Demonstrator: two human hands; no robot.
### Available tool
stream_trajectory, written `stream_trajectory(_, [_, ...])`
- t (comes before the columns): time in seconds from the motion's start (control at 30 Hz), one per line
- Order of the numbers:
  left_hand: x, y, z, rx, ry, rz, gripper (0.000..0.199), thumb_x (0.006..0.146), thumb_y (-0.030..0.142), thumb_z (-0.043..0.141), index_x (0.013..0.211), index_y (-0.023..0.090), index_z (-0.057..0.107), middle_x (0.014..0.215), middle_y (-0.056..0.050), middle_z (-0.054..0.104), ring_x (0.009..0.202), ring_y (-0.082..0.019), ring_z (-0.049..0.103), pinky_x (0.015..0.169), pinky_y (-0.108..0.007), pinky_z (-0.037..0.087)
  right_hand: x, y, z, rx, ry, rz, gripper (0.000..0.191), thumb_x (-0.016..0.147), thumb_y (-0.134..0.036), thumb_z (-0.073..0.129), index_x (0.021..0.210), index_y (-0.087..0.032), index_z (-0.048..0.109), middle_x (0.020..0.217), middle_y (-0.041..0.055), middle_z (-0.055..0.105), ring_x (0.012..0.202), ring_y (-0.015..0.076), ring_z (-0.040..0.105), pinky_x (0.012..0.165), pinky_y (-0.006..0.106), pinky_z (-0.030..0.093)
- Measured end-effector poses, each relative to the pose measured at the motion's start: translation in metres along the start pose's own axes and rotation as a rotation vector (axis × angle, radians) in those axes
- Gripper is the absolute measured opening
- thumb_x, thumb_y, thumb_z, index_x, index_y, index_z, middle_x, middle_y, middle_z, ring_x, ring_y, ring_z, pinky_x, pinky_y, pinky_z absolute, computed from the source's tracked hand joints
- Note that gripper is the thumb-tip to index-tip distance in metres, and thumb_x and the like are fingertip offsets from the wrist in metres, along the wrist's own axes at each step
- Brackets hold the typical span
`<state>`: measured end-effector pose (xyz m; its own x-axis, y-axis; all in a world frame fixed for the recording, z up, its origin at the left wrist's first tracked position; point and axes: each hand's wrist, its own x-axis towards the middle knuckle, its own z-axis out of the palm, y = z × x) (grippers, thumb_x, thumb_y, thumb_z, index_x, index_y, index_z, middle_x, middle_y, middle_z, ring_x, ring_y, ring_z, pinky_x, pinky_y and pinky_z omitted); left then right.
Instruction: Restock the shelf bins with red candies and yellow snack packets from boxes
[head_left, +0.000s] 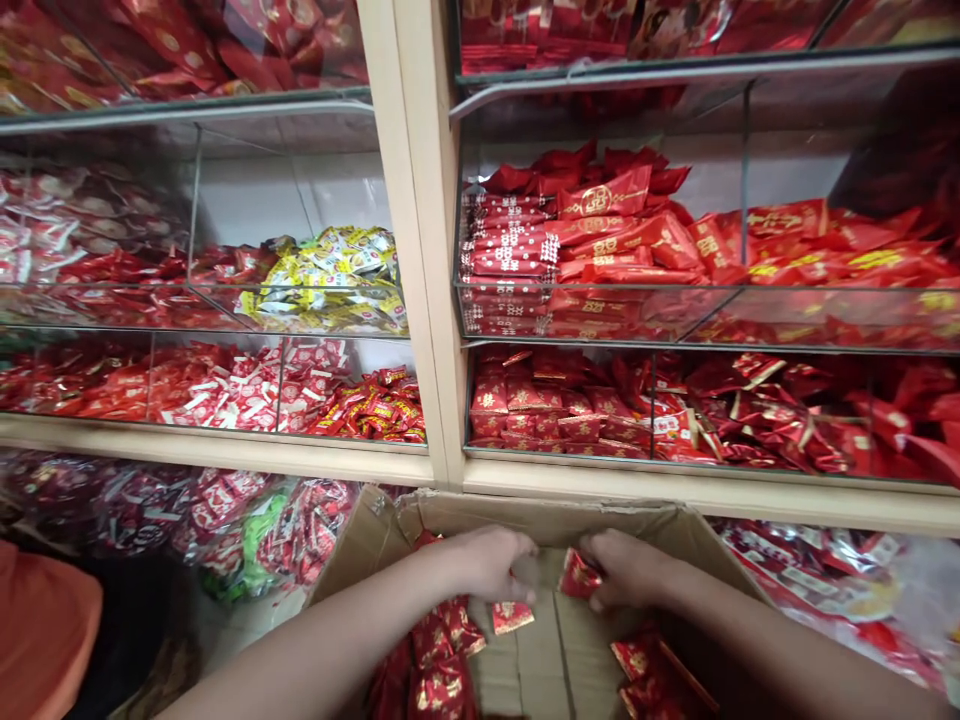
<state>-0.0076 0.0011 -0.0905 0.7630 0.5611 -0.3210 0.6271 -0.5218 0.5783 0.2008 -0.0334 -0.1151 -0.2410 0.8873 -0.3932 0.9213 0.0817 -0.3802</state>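
Observation:
Inside a cardboard box point(540, 640), my right hand point(626, 570) pinches a small red packet point(577, 577) with gold print between thumb and fingers. My left hand point(495, 562) is over the box's left half, fingers loosely curled and apart from the thumb, slightly blurred. Just under its fingertips is another red and gold packet point(513, 616); whether the fingers touch it I cannot tell. More red packets point(442, 685) lie along the left side of the box, partly behind my left forearm. A further group of red packets point(656, 675) lies at the right, partly in shadow.
Beyond the box stands a wooden shelf unit point(442, 300) with clear-fronted bins of red wrapped goods point(600, 240) and yellow-white packets point(337, 270). Bagged goods point(262, 525) lie below it at left, and more bags point(825, 570) at right. Orange cloth point(45, 630) shows at the lower left.

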Motion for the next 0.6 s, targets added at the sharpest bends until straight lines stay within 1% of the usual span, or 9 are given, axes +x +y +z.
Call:
stream_trajectory(0.07, [0.001, 0.006, -0.003, -0.306, 0.074, 0.048, 0.051, 0.063, 0.041, 0.06, 0.108, 0.019, 0.052, 0.095, -0.008, 0.06, 0.08, -0.019, 0.056, 0.068, -0.028, 0.042, -0.003, -0.008, -0.007, 0.219, 0.028, -0.074, 0.024, 0.053, -0.03, 0.065, 0.065, -0.018, 0.048, 0.061, -0.0025, 0.049, 0.058, 0.0122, 0.047, 0.052, 0.024, 0.035])
stream_trajectory(0.13, [0.003, 0.013, -0.005, -0.638, 0.128, 0.089, 0.04, 0.064, 0.04, 0.06, 0.096, 0.016, 0.056, 0.079, -0.003, 0.061, 0.066, -0.012, 0.054, 0.061, -0.023, 0.041, -0.007, -0.017, -0.012, 0.467, 0.039, -0.134, 0.027, 0.059, -0.035, 0.063, 0.069, -0.017, 0.046, 0.06, -0.004, 0.047, 0.055, 0.0093, 0.043, 0.049, 0.021, 0.033])
stream_trajectory(0.2, [0.006, 0.018, -0.005, -0.783, 0.164, 0.077, 0.035, 0.064, 0.042, 0.058, 0.084, 0.013, 0.056, 0.062, 0.002, 0.055, 0.052, -0.006, 0.047, 0.052, -0.019, 0.038, -0.011, -0.025, -0.015, 0.645, 0.05, -0.182, 0.032, 0.058, -0.038, 0.065, 0.07, -0.017, 0.044, 0.059, -0.0044, 0.047, 0.055, 0.0087, 0.043, 0.049, 0.021, 0.034])
stream_trajectory(0.27, [0.008, 0.02, -0.006, -0.821, 0.208, 0.038, 0.034, 0.064, 0.045, 0.058, 0.076, 0.013, 0.055, 0.053, 0.005, 0.049, 0.044, -0.004, 0.04, 0.047, -0.018, 0.035, -0.015, -0.03, -0.016, 0.731, 0.046, -0.227, 0.034, 0.057, -0.038, 0.067, 0.07, -0.017, 0.042, 0.06, -0.0048, 0.047, 0.055, 0.0085, 0.044, 0.05, 0.021, 0.034])
stream_trajectory(0.33, [0.01, 0.021, -0.006, -0.855, 0.253, 0.011, 0.035, 0.061, 0.046, 0.059, 0.071, 0.012, 0.054, 0.05, 0.006, 0.047, 0.042, -0.004, 0.039, 0.045, -0.018, 0.034, -0.018, -0.032, -0.016, 0.741, 0.049, -0.257, 0.035, 0.057, -0.036, 0.068, 0.07, -0.017, 0.041, 0.059, -0.0056, 0.047, 0.054, 0.008, 0.043, 0.049, 0.02, 0.034])
stream_trajectory(0.4, [0.01, 0.021, -0.007, -0.881, 0.288, -0.001, 0.037, 0.058, 0.046, 0.062, 0.069, 0.012, 0.054, 0.051, 0.005, 0.048, 0.042, -0.004, 0.04, 0.045, -0.019, 0.035, -0.02, -0.033, -0.016, 0.715, 0.068, -0.271, 0.035, 0.058, -0.036, 0.068, 0.072, -0.017, 0.042, 0.06, -0.0053, 0.049, 0.054, 0.0082, 0.045, 0.049, 0.02, 0.034])
stream_trajectory(0.47, [0.011, 0.021, -0.007, -0.906, 0.31, -0.006, 0.038, 0.056, 0.045, 0.064, 0.069, 0.011, 0.055, 0.053, 0.004, 0.049, 0.043, -0.005, 0.041, 0.045, -0.02, 0.036, -0.021, -0.032, -0.017, 0.73, 0.063, -0.289, 0.034, 0.06, -0.036, 0.066, 0.076, -0.017, 0.044, 0.065, -0.0033, 0.052, 0.06, 0.0097, 0.049, 0.053, 0.021, 0.038])
stream_trajectory(0.53, [0.012, 0.022, -0.007, -0.934, 0.316, -0.005, 0.038, 0.055, 0.044, 0.065, 0.069, 0.011, 0.055, 0.055, 0.003, 0.051, 0.044, -0.005, 0.043, 0.046, -0.02, 0.037, -0.021, -0.031, -0.019, 0.783, 0.025, -0.305, 0.034, 0.062, -0.035, 0.065, 0.08, -0.016, 0.044, 0.072, -0.0008, 0.056, 0.066, 0.0114, 0.052, 0.059, 0.024, 0.04])
stream_trajectory(0.6, [0.012, 0.023, -0.007, -0.962, 0.321, -0.003, 0.037, 0.055, 0.044, 0.066, 0.07, 0.01, 0.056, 0.056, 0.002, 0.052, 0.045, -0.005, 0.044, 0.045, -0.02, 0.037, -0.022, -0.03, -0.021, 0.835, -0.013, -0.319, 0.034, 0.062, -0.035, 0.065, 0.08, -0.016, 0.043, 0.075, 0.0003, 0.057, 0.069, 0.0121, 0.053, 0.063, 0.025, 0.042])
